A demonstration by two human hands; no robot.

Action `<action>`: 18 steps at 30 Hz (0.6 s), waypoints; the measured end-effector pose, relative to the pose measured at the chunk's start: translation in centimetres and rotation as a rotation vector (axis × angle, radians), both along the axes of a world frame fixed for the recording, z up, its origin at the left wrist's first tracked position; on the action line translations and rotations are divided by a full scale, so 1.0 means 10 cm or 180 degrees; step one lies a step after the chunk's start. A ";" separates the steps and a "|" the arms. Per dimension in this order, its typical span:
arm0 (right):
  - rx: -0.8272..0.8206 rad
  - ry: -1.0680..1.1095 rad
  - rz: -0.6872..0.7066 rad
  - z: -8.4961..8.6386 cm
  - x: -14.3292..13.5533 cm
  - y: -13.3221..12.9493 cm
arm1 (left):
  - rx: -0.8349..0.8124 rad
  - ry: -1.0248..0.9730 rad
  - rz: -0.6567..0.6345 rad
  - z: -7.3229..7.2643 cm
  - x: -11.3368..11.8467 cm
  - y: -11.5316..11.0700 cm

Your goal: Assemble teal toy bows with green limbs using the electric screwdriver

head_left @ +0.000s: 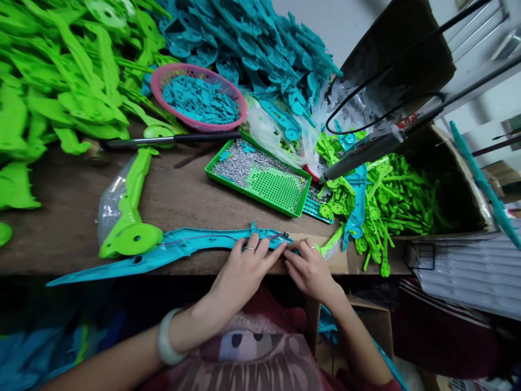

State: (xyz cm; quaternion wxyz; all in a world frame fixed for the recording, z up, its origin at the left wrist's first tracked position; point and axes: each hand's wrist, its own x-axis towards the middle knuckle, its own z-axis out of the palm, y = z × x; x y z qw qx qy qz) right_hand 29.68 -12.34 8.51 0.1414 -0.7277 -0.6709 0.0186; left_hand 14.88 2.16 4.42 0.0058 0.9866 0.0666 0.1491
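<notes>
A long blue plastic toy shell (203, 240), open side up, lies along the front edge of the table. A thin reddish wire (189, 237) runs inside it to a small dark part near my fingers. My left hand (248, 263) grips the shell from above, its index finger reaching toward the right hand. Close beside it, my right hand (307, 267) has its fingers pressed together on the shell's right part; whether they also pinch the wire is hidden. Green pieces with clear curved plastic join the shell, a large one (136, 233) at left and another (336, 241) at right.
Behind the shell stands a green tray (258, 202) of small metal screws. Farther back are a pink basket (239, 111) of small blue parts and piles of green (69, 70) and blue shells (260, 43). A grey electric screwdriver (362, 155) hangs at right, by a carton of green parts.
</notes>
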 end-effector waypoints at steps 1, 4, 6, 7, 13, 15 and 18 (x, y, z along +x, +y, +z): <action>0.0048 0.0185 -0.0046 0.03 0.03 0.01 | 0.0012 0.0029 -0.0004 0.00 0.01 0.00; 0.0289 0.0724 -0.0565 0.10 0.13 0.14 | 0.0035 0.0073 -0.0036 0.02 0.02 0.01; 0.0174 0.1020 -0.0904 0.13 0.22 0.29 | 0.0041 0.0008 -0.0037 0.02 0.01 0.01; -0.0017 0.1142 -0.0921 0.14 0.26 0.38 | 0.0036 -0.0028 -0.0030 0.02 0.01 0.01; -0.1061 0.1422 -0.0309 0.23 0.45 0.66 | -0.0135 -0.0076 0.0014 -0.03 -0.02 -0.03; -0.1085 0.1460 -0.0213 0.26 0.46 0.65 | -0.0189 -0.0068 0.0040 -0.02 -0.01 -0.03; -0.0980 0.1151 -0.0079 0.26 0.43 0.61 | -0.0214 0.0013 0.0075 0.04 0.01 -0.02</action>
